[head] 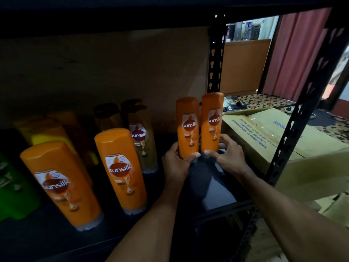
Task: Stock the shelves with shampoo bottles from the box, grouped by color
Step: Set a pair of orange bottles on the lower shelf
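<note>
Head view: two orange bottles are held upright, side by side, near the right rear corner of the dark shelf [217,188]. The left orange bottle [187,127] is gripped at its base by the left hand [175,164], with fingers and thumb curled round it. The right orange bottle [211,121] is gripped in the same way by the right hand [229,155]. The two thumbs nearly meet in front. Two more stand free: the front orange bottle [62,186] near the front edge, and the middle orange bottle [121,171] just to its right. Four orange ones are thus counted. Behind them a labelled brown bottle [142,142] and a darker brown bottle [107,118] are seen; a third may be hidden in the dim rear. One yellow bottle [49,137] and one green bottle [13,188] are made out toward the left edge.

A cardboard box [311,167] is seen beyond the shelf's right edge. The shelf is backed by a brown board [113,72] and framed by a black perforated post [215,59]. A red curtain [298,53] and a patterned floor [264,100] are seen beyond.
</note>
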Motion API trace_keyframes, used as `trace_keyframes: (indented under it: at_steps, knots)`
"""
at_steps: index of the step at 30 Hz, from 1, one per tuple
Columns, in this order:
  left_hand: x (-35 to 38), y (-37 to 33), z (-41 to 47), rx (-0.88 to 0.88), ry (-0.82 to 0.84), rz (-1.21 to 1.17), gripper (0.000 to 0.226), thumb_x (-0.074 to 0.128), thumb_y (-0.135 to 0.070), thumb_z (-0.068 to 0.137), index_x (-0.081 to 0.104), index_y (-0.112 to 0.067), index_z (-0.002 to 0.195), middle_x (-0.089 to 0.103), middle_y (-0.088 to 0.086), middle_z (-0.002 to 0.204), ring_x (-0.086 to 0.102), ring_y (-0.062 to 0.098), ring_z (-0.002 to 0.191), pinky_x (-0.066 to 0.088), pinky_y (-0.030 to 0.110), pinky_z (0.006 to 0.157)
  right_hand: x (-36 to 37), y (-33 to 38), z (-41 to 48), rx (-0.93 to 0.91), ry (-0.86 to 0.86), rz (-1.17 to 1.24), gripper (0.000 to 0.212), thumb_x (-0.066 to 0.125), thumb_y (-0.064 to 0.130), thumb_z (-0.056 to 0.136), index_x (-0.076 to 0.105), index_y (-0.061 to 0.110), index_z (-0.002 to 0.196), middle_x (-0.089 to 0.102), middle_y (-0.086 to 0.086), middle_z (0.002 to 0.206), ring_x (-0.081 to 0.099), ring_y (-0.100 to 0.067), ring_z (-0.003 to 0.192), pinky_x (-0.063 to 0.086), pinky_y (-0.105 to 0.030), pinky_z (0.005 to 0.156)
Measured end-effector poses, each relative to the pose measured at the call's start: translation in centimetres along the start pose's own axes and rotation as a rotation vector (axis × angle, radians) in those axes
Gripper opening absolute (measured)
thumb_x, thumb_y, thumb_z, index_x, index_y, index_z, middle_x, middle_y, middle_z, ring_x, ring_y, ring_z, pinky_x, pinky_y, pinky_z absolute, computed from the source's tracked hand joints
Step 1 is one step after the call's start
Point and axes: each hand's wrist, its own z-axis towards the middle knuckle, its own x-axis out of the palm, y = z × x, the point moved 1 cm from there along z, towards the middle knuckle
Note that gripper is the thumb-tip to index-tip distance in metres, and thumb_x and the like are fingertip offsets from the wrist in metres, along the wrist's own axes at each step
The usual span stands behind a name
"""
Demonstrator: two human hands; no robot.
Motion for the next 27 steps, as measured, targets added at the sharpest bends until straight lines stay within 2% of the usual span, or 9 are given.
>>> trace_keyframes:
  at_steps: [7, 15, 24, 27]
  knots:
    - [0.22, 0.03, -0.04, 0.007, -0.013, 0.035, 0.073, 0.091, -0.033, 0.074, 0.057, -0.025, 0.138, 0.065, 0.001, 0.136, 0.063, 0.022, 0.123, 0.055, 0.051, 0.101, -0.09, -0.16, 0.12, -0.024, 0.021, 0.009, 0.082, 0.085, 0.049, 0.075, 0.045, 0.034, 0.146, 0.058, 0.005, 0.143, 0.056, -0.015, 0.125, 0.048, -0.044, 0.1]
    - [0.16, 0.12, 0.06, 0.021, -0.016, 0.041, 0.07, 0.092, -0.033, 0.073, 0.059, -0.023, 0.134, 0.068, 0.002, 0.13, 0.066, 0.02, 0.116, 0.057, 0.049, 0.098, 0.12, -0.38, 0.26, -0.004, 0.006, -0.01, 0.073, 0.085, 0.047, 0.077, 0.048, 0.034, 0.139, 0.059, 0.005, 0.139, 0.056, -0.017, 0.125, 0.047, -0.045, 0.102]
    - [-0.14, -0.29, -0.3, 0.025, 0.006, 0.053, 0.071, 0.092, -0.031, 0.074, 0.059, -0.021, 0.137, 0.067, 0.002, 0.131, 0.066, 0.018, 0.115, 0.057, 0.045, 0.099, 0.08, -0.29, 0.19, -0.001, 0.003, -0.002, 0.078, 0.086, 0.044, 0.077, 0.047, 0.03, 0.143, 0.06, 0.003, 0.139, 0.057, -0.018, 0.125, 0.048, -0.043, 0.101]
    - [-0.15, -0.35, -0.31, 0.028, 0.003, 0.044, 0.07, 0.092, -0.031, 0.074, 0.06, -0.021, 0.135, 0.068, 0.001, 0.129, 0.065, 0.014, 0.11, 0.057, 0.043, 0.097, 0.04, -0.26, 0.19, -0.008, 0.001, -0.002, 0.073, 0.087, 0.042, 0.076, 0.05, 0.03, 0.138, 0.061, 0.002, 0.136, 0.058, -0.018, 0.121, 0.047, -0.038, 0.097]
